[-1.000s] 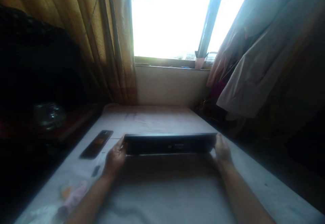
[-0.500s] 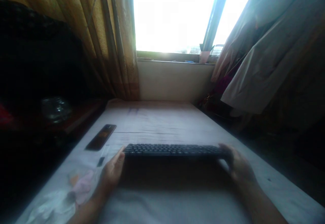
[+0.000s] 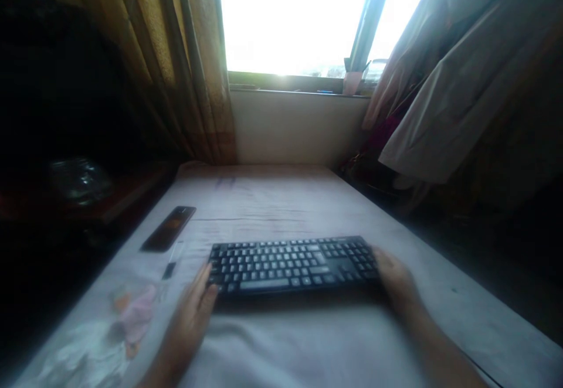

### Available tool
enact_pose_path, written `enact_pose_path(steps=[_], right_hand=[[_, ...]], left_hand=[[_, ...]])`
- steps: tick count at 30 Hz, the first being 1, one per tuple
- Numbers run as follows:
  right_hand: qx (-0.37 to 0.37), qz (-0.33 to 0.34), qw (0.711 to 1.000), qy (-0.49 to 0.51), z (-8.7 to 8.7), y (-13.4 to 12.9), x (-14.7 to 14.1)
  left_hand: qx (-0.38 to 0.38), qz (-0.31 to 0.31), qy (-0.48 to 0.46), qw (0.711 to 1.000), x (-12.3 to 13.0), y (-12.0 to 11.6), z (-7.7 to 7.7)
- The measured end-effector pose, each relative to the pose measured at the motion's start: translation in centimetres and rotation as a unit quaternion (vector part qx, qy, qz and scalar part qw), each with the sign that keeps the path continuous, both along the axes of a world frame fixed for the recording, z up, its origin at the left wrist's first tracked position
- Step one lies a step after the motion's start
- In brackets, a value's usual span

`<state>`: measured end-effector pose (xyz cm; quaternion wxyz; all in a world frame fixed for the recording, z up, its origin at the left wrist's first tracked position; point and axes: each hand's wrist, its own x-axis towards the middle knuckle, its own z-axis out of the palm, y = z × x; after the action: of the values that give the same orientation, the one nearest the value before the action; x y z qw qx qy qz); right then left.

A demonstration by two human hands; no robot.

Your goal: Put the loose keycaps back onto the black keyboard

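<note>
A black computer keyboard [image 3: 281, 268] spans the space between my two hands, its key side turned up toward me. My left hand [image 3: 196, 303] grips its left end, with the thumb along the near corner. At the right end, my right hand [image 3: 396, 279] holds the edge; its fingertips are hidden behind or under the keyboard and slightly blurred. A shadow lies on the white sheet just below the near edge, and whether the keyboard touches the sheet I cannot tell.
A dark smartphone [image 3: 169, 228] lies at the left, with a small black item [image 3: 169, 270] near it. Closer in are a pink cloth [image 3: 138, 312] and a crumpled clear plastic bag [image 3: 83, 356]. A curtain [image 3: 193, 71] and hanging clothes [image 3: 435, 118] flank the window.
The keyboard has tilted so its keys now face me more fully, and its shadow has shrunk. Both hands have kept hold of its ends. The view has shifted slightly.
</note>
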<state>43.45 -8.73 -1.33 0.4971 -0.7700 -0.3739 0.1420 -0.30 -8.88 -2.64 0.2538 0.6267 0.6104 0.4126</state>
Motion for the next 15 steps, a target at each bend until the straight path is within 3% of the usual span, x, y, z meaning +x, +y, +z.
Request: enact_pose_path(steps=[7, 13, 15], right_hand=[[-0.103, 0.0, 0.992, -0.069, 0.3, -0.4, 0.1], [-0.125, 0.001, 0.99, -0.07, -0.4, 0.0, 1.3], [-0.095, -0.005, 0.99, -0.102, -0.9, 0.2, 1.9]], left_hand=[[-0.01, -0.019, 0.04, 0.999, -0.3, -1.8, 0.8], [0.021, -0.005, 0.092, 0.996, 0.0, -1.9, 1.9], [0.028, -0.005, 0.118, 0.993, 0.1, -1.8, 2.6]])
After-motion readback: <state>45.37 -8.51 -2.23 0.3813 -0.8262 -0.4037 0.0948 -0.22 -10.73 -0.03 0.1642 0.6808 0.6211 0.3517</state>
